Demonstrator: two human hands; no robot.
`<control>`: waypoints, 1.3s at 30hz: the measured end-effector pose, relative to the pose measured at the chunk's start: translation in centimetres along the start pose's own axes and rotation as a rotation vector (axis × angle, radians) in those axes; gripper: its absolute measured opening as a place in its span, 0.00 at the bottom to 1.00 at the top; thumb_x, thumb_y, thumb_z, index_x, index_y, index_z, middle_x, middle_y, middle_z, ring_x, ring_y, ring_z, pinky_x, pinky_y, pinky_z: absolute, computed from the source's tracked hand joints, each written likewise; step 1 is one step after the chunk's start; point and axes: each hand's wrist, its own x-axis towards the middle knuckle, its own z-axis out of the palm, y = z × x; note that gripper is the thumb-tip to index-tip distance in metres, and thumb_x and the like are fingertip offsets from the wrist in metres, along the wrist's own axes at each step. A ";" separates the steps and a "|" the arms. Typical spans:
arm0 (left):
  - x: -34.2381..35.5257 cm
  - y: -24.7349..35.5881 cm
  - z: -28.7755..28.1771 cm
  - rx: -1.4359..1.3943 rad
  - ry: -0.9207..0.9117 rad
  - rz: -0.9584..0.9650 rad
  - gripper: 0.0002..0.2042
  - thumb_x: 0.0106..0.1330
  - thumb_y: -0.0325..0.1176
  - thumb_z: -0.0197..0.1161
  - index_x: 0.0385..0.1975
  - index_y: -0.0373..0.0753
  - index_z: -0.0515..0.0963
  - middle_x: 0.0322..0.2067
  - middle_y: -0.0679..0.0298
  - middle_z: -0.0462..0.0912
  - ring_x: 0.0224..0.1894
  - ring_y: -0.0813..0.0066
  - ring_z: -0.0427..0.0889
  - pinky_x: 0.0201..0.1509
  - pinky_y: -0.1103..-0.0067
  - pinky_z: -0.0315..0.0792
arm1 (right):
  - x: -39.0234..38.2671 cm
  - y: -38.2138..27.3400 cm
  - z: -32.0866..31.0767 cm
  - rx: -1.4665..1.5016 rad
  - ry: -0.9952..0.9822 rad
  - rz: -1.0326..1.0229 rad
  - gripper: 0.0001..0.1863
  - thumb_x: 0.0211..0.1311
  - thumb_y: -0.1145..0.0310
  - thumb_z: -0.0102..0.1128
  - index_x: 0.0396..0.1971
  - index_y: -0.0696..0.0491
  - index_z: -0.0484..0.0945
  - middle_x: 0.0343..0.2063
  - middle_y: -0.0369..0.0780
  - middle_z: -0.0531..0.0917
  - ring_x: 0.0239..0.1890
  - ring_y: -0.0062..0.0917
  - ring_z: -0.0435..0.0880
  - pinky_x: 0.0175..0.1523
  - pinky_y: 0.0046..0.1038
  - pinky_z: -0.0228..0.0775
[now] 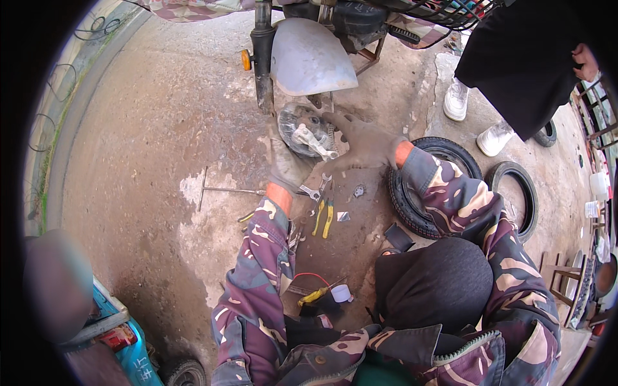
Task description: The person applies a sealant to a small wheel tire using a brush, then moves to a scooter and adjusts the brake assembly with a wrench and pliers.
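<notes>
A round, dark metal brake plate [298, 122] with a pale lever arm [312, 138] and a coil spring stands under the white front fender [309, 58] of a motorcycle, by its fork leg [262, 58]. My gloved left hand [286, 164] grips the plate's left edge from below, fingers pointing up. My gloved right hand [365, 141] holds the right side near the spring, its fingers curved. Just below lie a wrench [315, 191], yellow-handled pliers [323, 219] and a T-handle wrench [228, 190].
A wheel with its tyre [402, 206] lies right of my right forearm, with a loose tyre [524, 199] beyond. A person in black trousers and white shoes [456, 100] stands at the upper right. Tape [341, 293] and yellow-handled tools lie near my body. A blue vehicle [138, 350] is lower left.
</notes>
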 end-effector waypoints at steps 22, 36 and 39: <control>0.8 -1.0 -0.9 -0.069 0.035 0.065 0.42 0.66 0.78 0.56 0.68 0.49 0.76 0.63 0.63 0.81 0.65 0.56 0.79 0.72 0.52 0.72 | -0.7 1.8 4.0 0.389 0.206 -0.027 0.50 0.59 0.42 0.73 0.71 0.63 0.68 0.57 0.56 0.83 0.56 0.46 0.86 0.60 0.40 0.80; 1.0 -1.3 -2.2 -0.057 -0.057 0.011 0.47 0.62 0.80 0.57 0.73 0.50 0.71 0.67 0.62 0.78 0.69 0.55 0.76 0.73 0.50 0.71 | -3.4 5.2 9.2 1.904 -0.397 0.169 0.18 0.84 0.53 0.49 0.50 0.51 0.81 0.42 0.39 0.90 0.42 0.33 0.90 0.50 0.36 0.83; 0.9 -1.2 -2.3 -0.038 -0.025 0.012 0.46 0.62 0.80 0.58 0.72 0.51 0.73 0.67 0.62 0.78 0.68 0.55 0.77 0.73 0.50 0.71 | -3.4 5.2 9.2 1.820 -0.302 0.208 0.20 0.83 0.50 0.51 0.50 0.51 0.82 0.36 0.33 0.88 0.35 0.26 0.88 0.44 0.32 0.82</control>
